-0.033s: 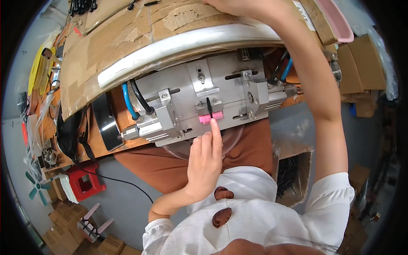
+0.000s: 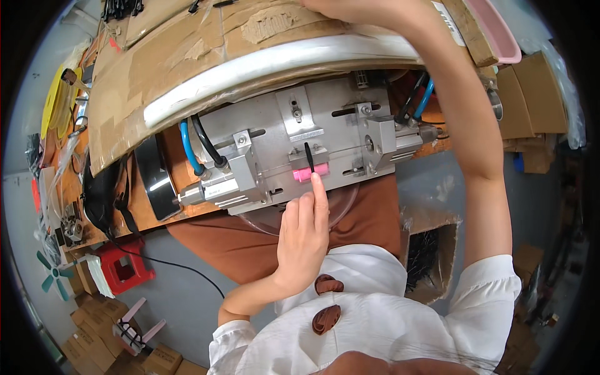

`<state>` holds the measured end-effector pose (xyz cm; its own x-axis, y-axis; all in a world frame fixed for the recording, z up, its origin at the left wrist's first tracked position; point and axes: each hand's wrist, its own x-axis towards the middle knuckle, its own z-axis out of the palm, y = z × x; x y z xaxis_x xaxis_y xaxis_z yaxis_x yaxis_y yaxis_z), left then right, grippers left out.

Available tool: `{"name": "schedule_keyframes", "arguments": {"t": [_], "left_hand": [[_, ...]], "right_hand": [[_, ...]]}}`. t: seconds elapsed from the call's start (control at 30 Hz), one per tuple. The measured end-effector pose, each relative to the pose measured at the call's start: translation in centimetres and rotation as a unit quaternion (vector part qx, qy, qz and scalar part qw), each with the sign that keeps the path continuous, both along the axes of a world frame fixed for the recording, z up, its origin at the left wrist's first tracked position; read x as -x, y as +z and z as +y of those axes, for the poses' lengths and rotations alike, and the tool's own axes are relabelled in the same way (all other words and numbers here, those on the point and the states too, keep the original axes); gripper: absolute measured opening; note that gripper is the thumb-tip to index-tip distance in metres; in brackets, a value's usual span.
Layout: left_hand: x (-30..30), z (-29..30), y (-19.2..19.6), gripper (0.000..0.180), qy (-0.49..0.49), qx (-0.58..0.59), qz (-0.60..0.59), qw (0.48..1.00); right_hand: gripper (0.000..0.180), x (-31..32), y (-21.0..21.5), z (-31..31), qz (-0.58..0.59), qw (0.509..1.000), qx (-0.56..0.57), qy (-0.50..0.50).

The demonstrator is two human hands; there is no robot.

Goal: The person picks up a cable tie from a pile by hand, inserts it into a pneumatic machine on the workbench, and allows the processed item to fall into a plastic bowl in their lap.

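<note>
My left hand (image 2: pixel 302 234) stretches its index finger forward, while the other fingers curl loosely and the thumb is hidden. That fingertip touches the lower end of a slim black stick with a narrow, brush-like tip (image 2: pixel 308 153). The stick lies across a small pink block (image 2: pixel 304 174) at the front middle of a grey metal fixture (image 2: pixel 325 137). Over the cardboard at the top edge reaches my right hand (image 2: pixel 331 6); its fingers are cut off by the picture's edge, so what they touch cannot be seen.
Metal clamp blocks (image 2: pixel 247 165) with blue and black hoses flank the fixture. A white padded roll (image 2: pixel 269 69) edges the cardboard (image 2: pixel 181 75) above. A dark phone (image 2: pixel 157 181) lies left. Below right, an open box (image 2: pixel 431 256) holds black sticks; a red stool (image 2: pixel 125 265) stands lower left.
My left hand has shifted very slightly to the right, its fingertip still at the black stick. My right forearm has moved a little to the right.
</note>
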<state>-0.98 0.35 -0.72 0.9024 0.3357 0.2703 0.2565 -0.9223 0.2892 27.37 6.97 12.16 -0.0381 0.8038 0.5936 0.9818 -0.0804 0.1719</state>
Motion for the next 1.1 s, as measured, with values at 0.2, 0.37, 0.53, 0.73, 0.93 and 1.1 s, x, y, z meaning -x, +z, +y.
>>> {"name": "schedule_keyframes", "arguments": {"t": [0.2, 0.37, 0.53, 0.73, 0.93, 1.1], "left_hand": [[-0.6, 0.3, 0.9, 0.069, -0.007, 0.008, 0.030, 1.000], [-1.7, 6.2, 5.4, 0.062, -0.037, 0.017, -0.061, 0.997], [-11.8, 23.1, 9.4, 0.024, 0.022, -0.245, -0.222, 0.943], [-12.8, 25.1, 10.8, 0.014, -0.008, -0.049, -0.116, 0.992], [-8.0, 23.1, 10.9, 0.052, 0.010, -0.027, -0.118, 0.993], [-1.3, 10.6, 7.6, 0.077, 0.041, -0.046, -0.172, 0.983]], "right_hand": [[0.020, 3.1, 2.9, -8.1, 0.611, 0.791, 0.012, 0.011], [0.027, 10.1, -4.0, -14.4, 0.536, 0.836, -0.072, 0.096], [0.050, 17.3, -12.3, -17.0, 0.311, 0.950, -0.037, 0.014], [0.055, 18.2, -14.1, -15.6, 0.293, 0.956, 0.016, 0.004], [0.056, 16.8, -12.0, -15.9, 0.259, 0.963, 0.071, 0.015], [0.036, 9.2, -4.3, -7.4, 0.091, 0.995, -0.029, 0.013]]}}
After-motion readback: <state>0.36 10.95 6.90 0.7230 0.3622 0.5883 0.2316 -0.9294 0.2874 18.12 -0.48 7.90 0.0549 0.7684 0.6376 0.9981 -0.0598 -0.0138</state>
